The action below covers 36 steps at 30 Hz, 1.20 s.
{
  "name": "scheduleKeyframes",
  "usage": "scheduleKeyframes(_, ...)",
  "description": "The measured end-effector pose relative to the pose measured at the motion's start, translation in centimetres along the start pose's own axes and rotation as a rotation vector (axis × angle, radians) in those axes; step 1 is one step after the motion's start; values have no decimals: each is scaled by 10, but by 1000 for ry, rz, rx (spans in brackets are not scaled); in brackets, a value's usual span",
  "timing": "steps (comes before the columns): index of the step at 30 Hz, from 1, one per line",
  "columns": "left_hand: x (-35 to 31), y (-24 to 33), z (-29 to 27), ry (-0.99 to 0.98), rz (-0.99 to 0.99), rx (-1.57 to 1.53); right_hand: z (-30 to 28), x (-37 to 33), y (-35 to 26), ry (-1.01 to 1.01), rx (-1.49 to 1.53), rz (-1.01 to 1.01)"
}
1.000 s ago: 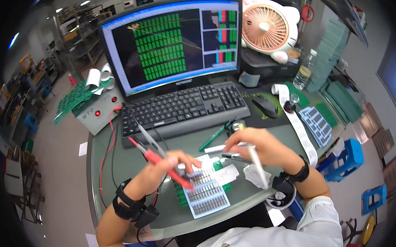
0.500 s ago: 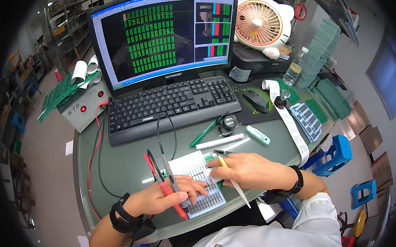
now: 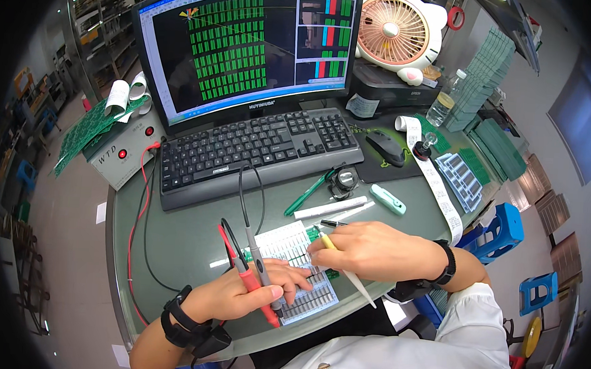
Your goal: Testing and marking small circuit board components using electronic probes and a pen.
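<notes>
A pale panel (image 3: 315, 301) with rows of small dark rectangles lies at the front edge of the desk, green board showing around its sides. My left hand (image 3: 266, 288) rests over its left part, fingers spread across it. Held slantwise in that hand are a red test probe (image 3: 249, 279) and a grey test probe (image 3: 259, 259). My right hand (image 3: 365, 249) bends over the panel's right side, gripping a slim yellow-and-white tool (image 3: 359, 287). A black pen (image 3: 332, 223) pokes out beyond its knuckles; whether it is held I cannot tell. The right fingertips are partly hidden.
Beyond the hands lie a white marker (image 3: 331, 207), a green pen (image 3: 306, 196), a mint-coloured cutter (image 3: 387, 199) and a keyboard (image 3: 257, 152). A monitor (image 3: 239, 48) stands behind. Probe cables loop left to a grey box (image 3: 120, 152). A paper strip (image 3: 440, 192) trails down the right.
The view has shifted slightly. On the monitor, a coloured burst now marks the pattern's upper left corner. My right hand has moved a little over the panel; the left stays put.
</notes>
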<state>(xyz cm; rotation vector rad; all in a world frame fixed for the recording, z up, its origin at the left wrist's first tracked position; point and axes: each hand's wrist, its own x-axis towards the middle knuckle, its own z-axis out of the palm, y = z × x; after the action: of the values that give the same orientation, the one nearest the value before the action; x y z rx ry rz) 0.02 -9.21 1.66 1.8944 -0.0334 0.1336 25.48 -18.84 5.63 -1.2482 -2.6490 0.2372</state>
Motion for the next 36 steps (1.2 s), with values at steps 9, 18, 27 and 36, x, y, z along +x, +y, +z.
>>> scheduleKeyframes(9, 0, 0, 2, 4, -28, 5, 17, 19, 20, 99, 108, -174)
scheduleKeyframes(18, -4, 1, 3, 39, -22, -35, 9, -46, 33, 368, 41, 162)
scheduleKeyframes(27, 0, -1, -4, 540, 95, -407, 11, -38, -31, 189, -105, 21)
scheduleKeyframes(36, -13, -3, -24, 847, 226, -532, 17, -14, -46, 75, -35, -78)
